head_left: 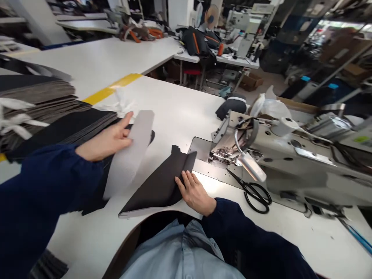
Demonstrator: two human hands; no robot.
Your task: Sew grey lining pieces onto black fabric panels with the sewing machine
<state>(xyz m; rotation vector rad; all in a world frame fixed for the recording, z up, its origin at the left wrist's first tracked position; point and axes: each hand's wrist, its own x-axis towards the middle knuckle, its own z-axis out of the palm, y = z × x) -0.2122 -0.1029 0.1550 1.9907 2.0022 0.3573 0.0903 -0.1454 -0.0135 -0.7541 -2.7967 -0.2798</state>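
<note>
My left hand is over the left side of the table, index finger stretched out and thumb apart from it. Its thumb tip touches the edge of a long light-grey strip, whose lower part is blurred. I cannot make out any grip on the strip. My right hand lies with its fingers flat on a black fabric panel, at a folded flap along the panel's right side. The panel's front edge shows a pale underside. Just beyond the flap is the metal plate of a sewing machine.
Black-handled scissors lie in front of the machine. Stacks of dark fabric pieces, some tied with white strips, fill the left. Yellow tape crosses the white table. Black bags sit on a farther table.
</note>
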